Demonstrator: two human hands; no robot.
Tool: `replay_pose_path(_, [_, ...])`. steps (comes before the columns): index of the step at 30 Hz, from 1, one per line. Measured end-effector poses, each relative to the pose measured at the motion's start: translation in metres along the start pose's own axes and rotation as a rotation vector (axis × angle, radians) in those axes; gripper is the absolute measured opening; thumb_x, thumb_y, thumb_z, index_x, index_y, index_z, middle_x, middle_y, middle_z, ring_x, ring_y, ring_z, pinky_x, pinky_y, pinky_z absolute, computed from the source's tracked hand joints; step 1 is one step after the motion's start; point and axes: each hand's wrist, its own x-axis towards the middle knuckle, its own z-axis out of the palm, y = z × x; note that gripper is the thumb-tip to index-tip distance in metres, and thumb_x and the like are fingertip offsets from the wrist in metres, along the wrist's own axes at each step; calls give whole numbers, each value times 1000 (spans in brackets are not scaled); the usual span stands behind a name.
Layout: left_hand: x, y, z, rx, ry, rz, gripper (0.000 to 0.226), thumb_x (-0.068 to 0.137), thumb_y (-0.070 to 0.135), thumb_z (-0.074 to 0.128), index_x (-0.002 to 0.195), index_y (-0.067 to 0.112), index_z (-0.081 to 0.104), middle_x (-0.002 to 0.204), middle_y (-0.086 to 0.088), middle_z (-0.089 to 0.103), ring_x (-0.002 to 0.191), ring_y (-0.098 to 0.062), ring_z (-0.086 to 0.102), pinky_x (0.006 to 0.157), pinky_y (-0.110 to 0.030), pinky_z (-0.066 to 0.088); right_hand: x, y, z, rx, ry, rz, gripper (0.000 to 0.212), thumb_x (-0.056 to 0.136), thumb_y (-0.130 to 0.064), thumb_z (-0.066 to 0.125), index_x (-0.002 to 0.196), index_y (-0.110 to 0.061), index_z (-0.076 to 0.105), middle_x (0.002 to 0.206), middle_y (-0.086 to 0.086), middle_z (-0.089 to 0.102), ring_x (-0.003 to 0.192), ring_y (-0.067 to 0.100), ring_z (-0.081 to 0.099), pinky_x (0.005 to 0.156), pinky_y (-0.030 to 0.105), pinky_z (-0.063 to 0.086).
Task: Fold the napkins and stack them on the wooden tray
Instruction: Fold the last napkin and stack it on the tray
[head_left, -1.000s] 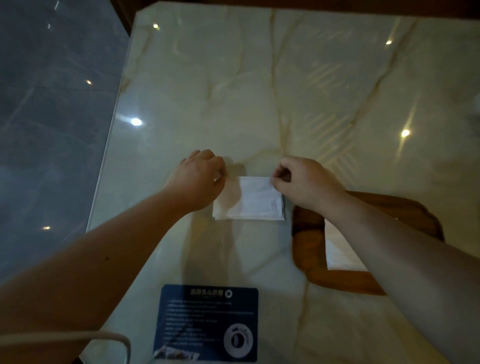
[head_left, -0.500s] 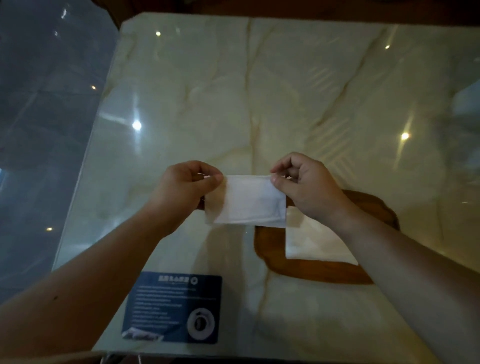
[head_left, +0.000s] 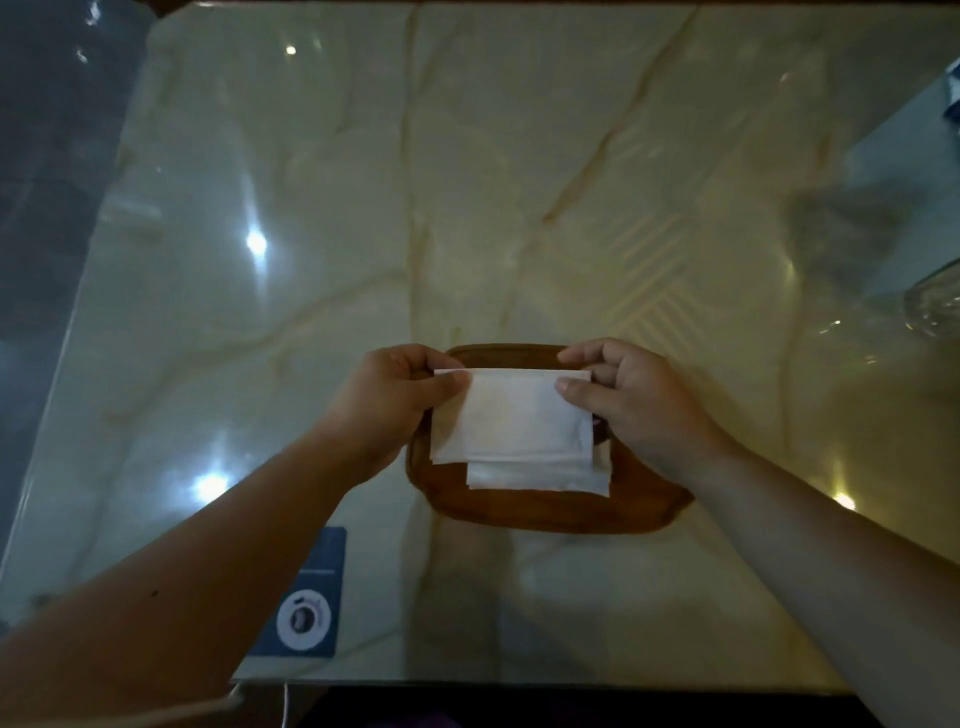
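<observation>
A folded white napkin (head_left: 511, 418) hangs over the wooden tray (head_left: 545, 512), held by its two upper corners. My left hand (head_left: 387, 402) pinches the napkin's left corner between thumb and fingers. My right hand (head_left: 631, 402) pinches the right corner the same way. Under it, a stack of folded white napkins (head_left: 540, 477) lies in the tray, its front edge showing below the held napkin. The brown tray sits on the marble table, and my hands cover its far side.
The marble table (head_left: 467, 182) has a glass top with bright light reflections. A blue printed card (head_left: 309, 608) lies near the front edge at left. A clear glass object (head_left: 935, 306) is at the right edge. The floor drops away at left.
Both hands lifted the folded napkin off the table and carried it right, over the tray and the napkins in it. The view also shifted, putting the tray near the centre.
</observation>
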Motion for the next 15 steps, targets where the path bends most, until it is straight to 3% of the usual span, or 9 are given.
replay_pose_path(2, [0,-2,11,25,3,1,16,83,11,68,70,20,73,60,4,69,58,-13,66,50,-25,52,-6,11,-5,61,-14,87,9,83,-13,70,91,-14,66,77,6,75,71,16,69,63,28,53])
replay_pose_path(4, [1,-4,20,64,18,-1,17,83,13,68,69,21,72,59,7,69,59,-13,66,51,-26,53,-11,22,-10,58,11,142,6,81,-10,71,82,-8,65,76,11,74,68,19,67,60,32,51])
replay_pose_path(10, [7,-12,28,138,54,-93,10,76,21,75,68,25,72,79,-2,72,80,-24,70,72,-42,58,-18,38,-17,-119,50,130,13,82,-18,70,78,-9,61,70,12,72,60,23,65,53,36,48])
replay_pose_path(15, [12,-16,28,264,81,-106,11,77,11,74,78,20,69,78,-6,72,63,-16,71,54,-29,58,-12,34,-21,-197,22,148,12,84,-15,68,79,-10,59,59,-2,71,48,24,66,38,33,52])
